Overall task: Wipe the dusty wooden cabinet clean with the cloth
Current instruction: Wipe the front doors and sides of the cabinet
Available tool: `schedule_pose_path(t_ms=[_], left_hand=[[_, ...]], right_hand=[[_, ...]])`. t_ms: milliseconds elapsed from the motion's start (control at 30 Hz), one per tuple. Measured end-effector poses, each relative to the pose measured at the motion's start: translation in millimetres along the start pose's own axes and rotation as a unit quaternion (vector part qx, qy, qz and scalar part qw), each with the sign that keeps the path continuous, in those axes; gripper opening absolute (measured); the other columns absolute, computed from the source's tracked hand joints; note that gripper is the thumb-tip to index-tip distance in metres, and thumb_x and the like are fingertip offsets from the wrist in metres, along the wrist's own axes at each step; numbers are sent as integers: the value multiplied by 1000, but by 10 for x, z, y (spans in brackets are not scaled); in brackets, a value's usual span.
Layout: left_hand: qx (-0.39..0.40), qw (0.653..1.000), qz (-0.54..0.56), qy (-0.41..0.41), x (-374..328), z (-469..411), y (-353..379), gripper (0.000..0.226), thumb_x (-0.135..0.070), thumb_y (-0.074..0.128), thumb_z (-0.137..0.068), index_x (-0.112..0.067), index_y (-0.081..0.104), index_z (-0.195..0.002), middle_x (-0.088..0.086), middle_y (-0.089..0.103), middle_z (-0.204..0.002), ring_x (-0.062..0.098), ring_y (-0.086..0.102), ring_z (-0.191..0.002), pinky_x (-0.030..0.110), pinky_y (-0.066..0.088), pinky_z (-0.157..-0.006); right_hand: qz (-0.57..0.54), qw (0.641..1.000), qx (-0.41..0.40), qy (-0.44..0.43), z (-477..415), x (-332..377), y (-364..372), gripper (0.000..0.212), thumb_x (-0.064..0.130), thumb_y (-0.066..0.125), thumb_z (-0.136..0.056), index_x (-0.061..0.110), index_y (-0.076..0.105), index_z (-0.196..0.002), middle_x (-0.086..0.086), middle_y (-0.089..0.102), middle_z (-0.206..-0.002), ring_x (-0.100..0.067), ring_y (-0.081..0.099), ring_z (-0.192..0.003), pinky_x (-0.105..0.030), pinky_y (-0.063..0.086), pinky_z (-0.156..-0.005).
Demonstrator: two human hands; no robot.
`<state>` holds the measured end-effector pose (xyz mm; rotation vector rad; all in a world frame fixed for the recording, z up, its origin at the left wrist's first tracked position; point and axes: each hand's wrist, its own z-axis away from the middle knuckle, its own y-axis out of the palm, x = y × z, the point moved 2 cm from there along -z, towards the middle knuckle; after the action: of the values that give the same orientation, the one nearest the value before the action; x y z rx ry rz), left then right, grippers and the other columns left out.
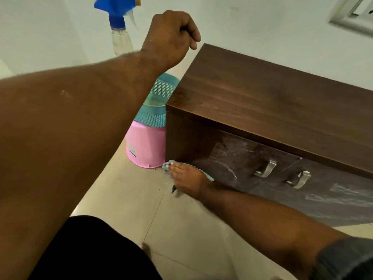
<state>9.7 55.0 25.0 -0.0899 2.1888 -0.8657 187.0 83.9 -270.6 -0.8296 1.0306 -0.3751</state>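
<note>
Cabinet (pixel 262 102): a low, box-shaped unit on the floor (pixel 181 229), set against the wall (pixel 262 27), right of centre in the view. The top is a flat slab of dark brown wood grain with a square edge that overhangs the front. The front panels are darker and carry pale grey smears and streaks. Two bent metal handles (pixel 265 168) sit side by side on the front. The right end of the unit is cut off by the frame.

Cloth (pixel 166 166): light blue and soft. It lies flat against the lower left corner of the front, just above the floor. Only its edges show, past your fingertips and along the side of your palm.

Your right hand (pixel 187 178) presses the cloth to the panel with fingers straight and together. Your left hand (pixel 171 35) hangs above the cabinet's back left corner, fingers loosely curled, gripping nothing that shows.

Beside the cabinet's left end, a smooth pink bucket (pixel 145 148) stands upside down. A teal perforated basket (pixel 157 106) sits on it, partly hidden by your left forearm. Above, a clear spray bottle (pixel 119 23) with a blue trigger head shows. Its lower body is behind that forearm, so what it stands on cannot be told.

The floor is pale glossy tile with thin joints. A socket plate (pixel 353 15) on the wall is cut off at the upper right. A dark sleeve (pixel 347 259) covers your right upper arm.
</note>
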Motion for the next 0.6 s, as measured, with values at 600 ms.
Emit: schedule_pose_path(t_ms=[600], left_hand=[[-17, 1000, -6, 12, 83, -32, -120, 32, -6, 44, -95, -15, 75, -99, -5, 71, -89, 2, 68, -82, 15, 54, -85]], right_hand=[[-31, 993, -116, -2, 434, -150, 15, 43, 19, 61, -93, 7, 60, -134, -9, 59, -139, -23, 54, -130, -36, 34, -116]])
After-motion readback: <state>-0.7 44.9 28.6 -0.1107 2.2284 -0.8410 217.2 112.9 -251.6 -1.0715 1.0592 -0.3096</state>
